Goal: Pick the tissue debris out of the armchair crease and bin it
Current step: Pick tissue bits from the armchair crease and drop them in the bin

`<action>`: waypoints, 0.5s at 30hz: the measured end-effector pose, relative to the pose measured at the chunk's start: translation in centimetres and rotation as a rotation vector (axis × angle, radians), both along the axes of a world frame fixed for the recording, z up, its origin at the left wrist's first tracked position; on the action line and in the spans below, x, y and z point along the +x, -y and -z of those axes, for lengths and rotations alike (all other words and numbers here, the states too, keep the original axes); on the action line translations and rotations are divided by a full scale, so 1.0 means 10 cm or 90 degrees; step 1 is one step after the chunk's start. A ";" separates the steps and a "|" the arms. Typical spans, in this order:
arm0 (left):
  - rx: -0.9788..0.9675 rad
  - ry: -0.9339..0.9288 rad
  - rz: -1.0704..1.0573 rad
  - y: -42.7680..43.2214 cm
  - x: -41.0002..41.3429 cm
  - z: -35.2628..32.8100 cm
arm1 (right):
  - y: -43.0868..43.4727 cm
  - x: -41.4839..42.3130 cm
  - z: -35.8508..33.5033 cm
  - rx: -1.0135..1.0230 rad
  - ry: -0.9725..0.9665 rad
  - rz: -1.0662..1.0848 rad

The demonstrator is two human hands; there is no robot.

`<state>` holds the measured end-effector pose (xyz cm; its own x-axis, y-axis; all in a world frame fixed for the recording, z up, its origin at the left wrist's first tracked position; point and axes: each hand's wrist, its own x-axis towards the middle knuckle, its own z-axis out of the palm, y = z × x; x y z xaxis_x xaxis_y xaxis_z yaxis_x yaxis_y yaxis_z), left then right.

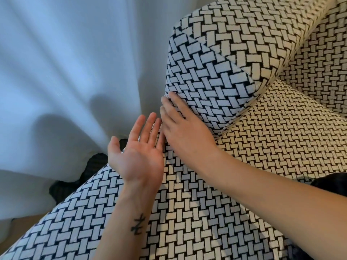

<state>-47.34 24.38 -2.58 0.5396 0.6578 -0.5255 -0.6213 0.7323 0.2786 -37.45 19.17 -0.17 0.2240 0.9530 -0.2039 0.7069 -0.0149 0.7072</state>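
Tissue debris: none visible; probably tucked in the crease (242,114) between arm and seat.
Judged light, soft, easily torn: pinch with fingertips. Left hand (139,152) palm-up, fingers spread, empty; right hand (181,130) flat, fingers straight on black-and-cream basket-weave upholstered armchair (187,207). White sheer curtain (60,72) behind.

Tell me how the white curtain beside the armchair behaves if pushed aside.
The curtain probably yields limply, since it hangs in soft folds. It looks thin and light: daylight glows through it. Hanging beside the armchair, it would likely fall back.
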 end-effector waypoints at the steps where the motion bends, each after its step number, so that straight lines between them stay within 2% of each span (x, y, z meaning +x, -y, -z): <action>1: 0.000 -0.003 0.001 0.00 0.00 0.00 | -0.01 0.02 0.00 -0.039 0.039 -0.002; 4: 0.006 -0.005 0.006 0.00 -0.01 0.02 | -0.09 0.02 0.04 -0.108 0.134 -0.006; 6: 0.004 -0.002 0.008 0.00 -0.01 0.02 | -0.18 0.02 0.08 -0.128 0.152 -0.025; 15: 0.006 0.008 0.006 -0.03 -0.02 0.05 | -0.38 0.03 0.13 -0.051 0.065 0.010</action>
<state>-47.55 24.68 -3.08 0.5523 0.6578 -0.5122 -0.6183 0.7353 0.2776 -37.11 22.99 -1.47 0.2622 0.9308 -0.2547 0.6308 0.0344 0.7751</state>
